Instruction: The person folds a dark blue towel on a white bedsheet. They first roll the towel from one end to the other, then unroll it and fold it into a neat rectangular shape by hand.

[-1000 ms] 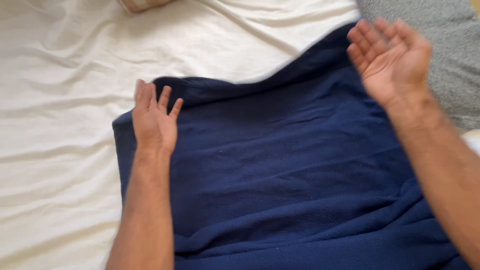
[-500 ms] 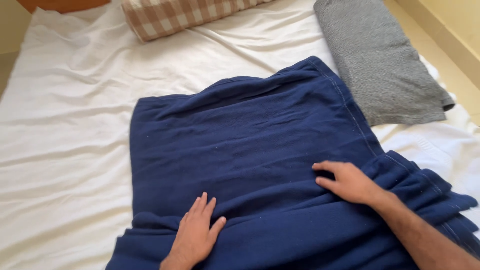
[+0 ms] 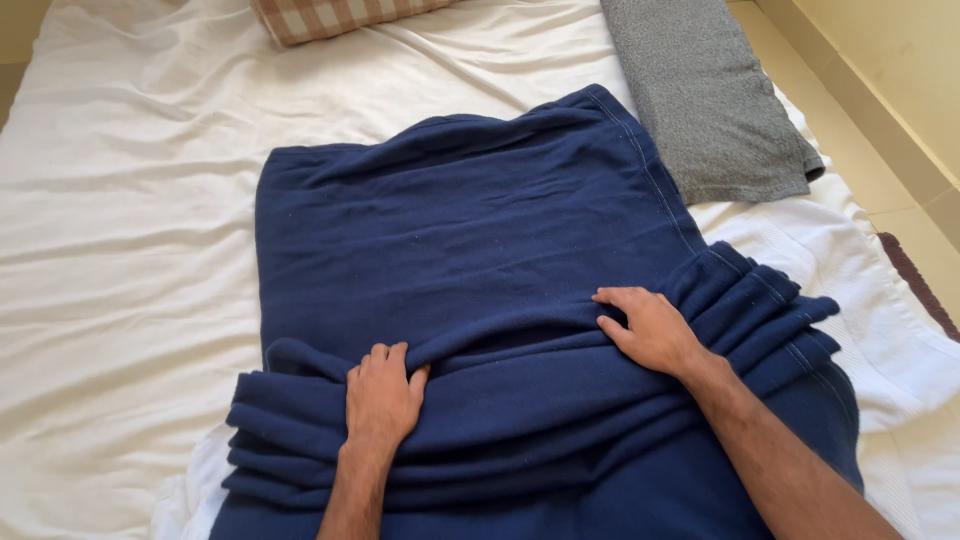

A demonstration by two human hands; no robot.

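Both hands, left hand (image 3: 380,398) and right hand (image 3: 645,327), grip bunched folds of the blue blanket (image 3: 470,230), which lies lengthwise toward the bed's (image 3: 120,250) head.

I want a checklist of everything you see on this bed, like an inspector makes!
Surface: bed with a rumpled white sheet.
Job's things: blue blanket, far part spread flat, near part bunched into folds under both hands.
Clutter: grey cloth, folded, at the far right; checked pillow at the far edge; white towel under the blanket's right side.
Grippers: left hand pressing palm down on the folds, fingers curled over a ridge; right hand gripping a fold. Whether either hand is shut on the cloth cannot be told.
Cables: nothing seen.
Surroundings: cream wall and tiled floor to the right.
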